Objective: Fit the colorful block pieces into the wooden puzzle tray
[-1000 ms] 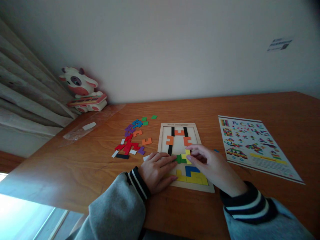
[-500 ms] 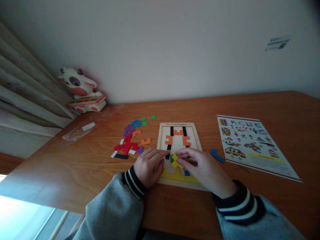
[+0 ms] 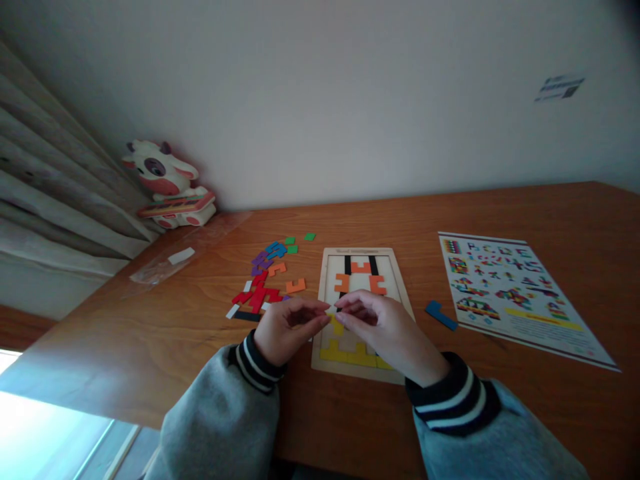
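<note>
A wooden puzzle board (image 3: 316,362) lies flat in front of me, with orange, black and yellow pieces on it. Above its lower left part, a yellow puzzle piece (image 3: 337,325) is partly covered by my fingers. My right hand (image 3: 383,333) pinches this piece from the right between thumb and fingers. From the left, the thumb and index finger of my left hand (image 3: 285,330) close in on the same piece at its edge. Orange pieces (image 3: 361,267) stand higher up on the board beside black strips. A row of yellow pieces (image 3: 361,357) lines the board's bottom.
Loose red (image 3: 257,297), purple, blue, green, orange, white and black pieces lie left of the board. A blue piece (image 3: 441,315) rests to its right, near a printed pattern sheet (image 3: 520,293). A cow toy (image 3: 170,187) and clear plastic wrapping (image 3: 160,270) are at the back left.
Both hands have shifted a little left, carrying the yellow piece with them. My left hand has turned from a pointing finger on the board to a pinch at the piece.
</note>
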`<state>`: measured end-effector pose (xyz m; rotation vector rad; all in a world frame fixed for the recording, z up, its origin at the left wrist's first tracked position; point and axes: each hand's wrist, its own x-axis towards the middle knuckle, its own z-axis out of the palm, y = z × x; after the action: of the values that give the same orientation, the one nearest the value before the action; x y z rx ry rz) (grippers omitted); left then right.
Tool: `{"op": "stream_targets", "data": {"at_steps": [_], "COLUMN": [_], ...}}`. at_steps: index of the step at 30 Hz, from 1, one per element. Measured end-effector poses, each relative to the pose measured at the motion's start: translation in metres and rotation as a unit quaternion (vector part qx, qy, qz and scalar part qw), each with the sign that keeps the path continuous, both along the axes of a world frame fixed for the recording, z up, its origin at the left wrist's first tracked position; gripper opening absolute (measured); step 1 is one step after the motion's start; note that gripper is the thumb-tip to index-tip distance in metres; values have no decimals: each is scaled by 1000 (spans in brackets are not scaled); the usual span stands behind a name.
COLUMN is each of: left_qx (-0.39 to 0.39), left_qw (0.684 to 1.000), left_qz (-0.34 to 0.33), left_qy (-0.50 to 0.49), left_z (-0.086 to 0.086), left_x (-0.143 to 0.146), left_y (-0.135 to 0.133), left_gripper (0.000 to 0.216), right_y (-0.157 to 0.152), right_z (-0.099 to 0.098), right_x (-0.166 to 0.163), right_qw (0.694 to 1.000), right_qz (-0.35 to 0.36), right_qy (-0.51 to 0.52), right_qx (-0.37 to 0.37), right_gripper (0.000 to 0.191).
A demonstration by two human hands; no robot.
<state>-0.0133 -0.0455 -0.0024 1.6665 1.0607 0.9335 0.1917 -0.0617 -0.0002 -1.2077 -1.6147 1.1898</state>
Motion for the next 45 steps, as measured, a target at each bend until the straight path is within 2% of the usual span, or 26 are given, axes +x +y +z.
{"op": "stream_targets", "data": {"at_steps": [5, 8, 10, 13, 17, 20, 24, 28, 31, 37, 45], "left_qx": [-54, -73, -71, -10, 166, 284, 367, 392, 394, 401, 407], "left_qw": [998, 997, 997, 993, 962, 929, 885, 851, 836, 842, 832], "left_qz": [30, 4, -22, -23, 0, -29, -89, -126, -142, -131, -128], "left_qy": [-12, -6, 19, 112, 216, 234, 271, 327, 353, 336, 354], "left_z": [1, 4, 6, 7, 5, 1, -7, -12, -13, -15, -17], "left_x": [-3, -5, -7, -11, -17, -21, -25, -29, -31, -32, -26], "left_y": [1, 0, -3, -8, -14, -18, -25, -28, -29, -30, -30], "left_gripper": [29, 32, 31, 25, 19, 18, 22, 33, 39, 36, 35], "right_y": [2, 2, 2, 2, 1, 0, 0, -1, -1, 3, 2], "right_z": [-3, 1, 2, 0, -7, -11, -14, -14, -10, 0, -3], "right_x": [3, 3, 2, -3, -10, -14, -18, -20, -17, 5, 37], "right_qw": [996, 994, 996, 999, 997, 991, 985, 981, 979, 967, 944], "right_qz": [16, -8, -16, -9, -13, -26, -32, -22, -15, -55, -86], "right_qy": [34, 70, 58, -1, -81, -127, -170, -185, -191, -225, -284], "right_qx": [-80, -83, -65, -37, -8, 15, 28, 47, 63, 110, 145], "right_gripper": [26, 24, 24, 19, 15, 16, 16, 17, 16, 17, 17]}}
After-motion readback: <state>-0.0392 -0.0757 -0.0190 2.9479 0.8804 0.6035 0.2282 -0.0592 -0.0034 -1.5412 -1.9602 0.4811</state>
